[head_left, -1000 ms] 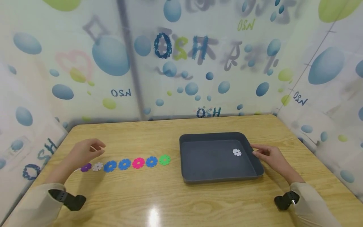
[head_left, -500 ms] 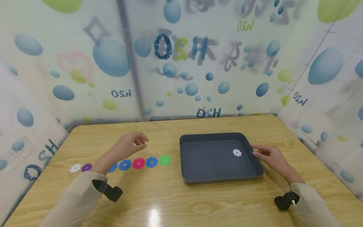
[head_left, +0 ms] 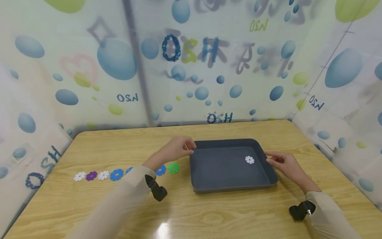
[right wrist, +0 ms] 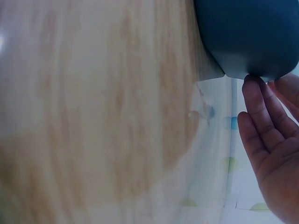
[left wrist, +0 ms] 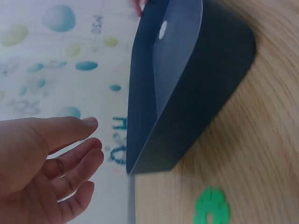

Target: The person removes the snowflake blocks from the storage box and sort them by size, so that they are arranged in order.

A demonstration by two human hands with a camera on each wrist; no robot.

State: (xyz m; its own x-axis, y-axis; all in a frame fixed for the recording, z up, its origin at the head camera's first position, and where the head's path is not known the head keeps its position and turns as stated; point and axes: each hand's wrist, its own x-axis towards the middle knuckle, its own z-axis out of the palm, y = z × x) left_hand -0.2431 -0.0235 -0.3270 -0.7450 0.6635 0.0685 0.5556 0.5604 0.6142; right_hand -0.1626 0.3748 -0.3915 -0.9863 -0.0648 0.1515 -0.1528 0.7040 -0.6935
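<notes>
A dark grey rectangular tray [head_left: 229,169] lies on the wooden table, holding one small white notched disc [head_left: 249,160]. My left hand [head_left: 176,147] hovers by the tray's far left corner, its fingers loosely bent with nothing between them. A gap between those fingers [left wrist: 77,158] and the tray wall [left wrist: 205,88] shows in the left wrist view. At the tray's right side, my right hand [head_left: 285,164] touches the rim. Its fairly straight fingers [right wrist: 261,107] rest against the outer wall in the right wrist view.
Left of the tray runs a row of flat notched discs, from a white disc [head_left: 79,176] and a purple disc [head_left: 91,176] to a green disc [head_left: 173,168]. My left forearm covers part of the row. A patterned curtain [head_left: 191,89] stands behind the table [head_left: 209,215].
My left hand has swept rightward from over the left end of the disc row to the tray's left side. My right hand and the tray stay in place.
</notes>
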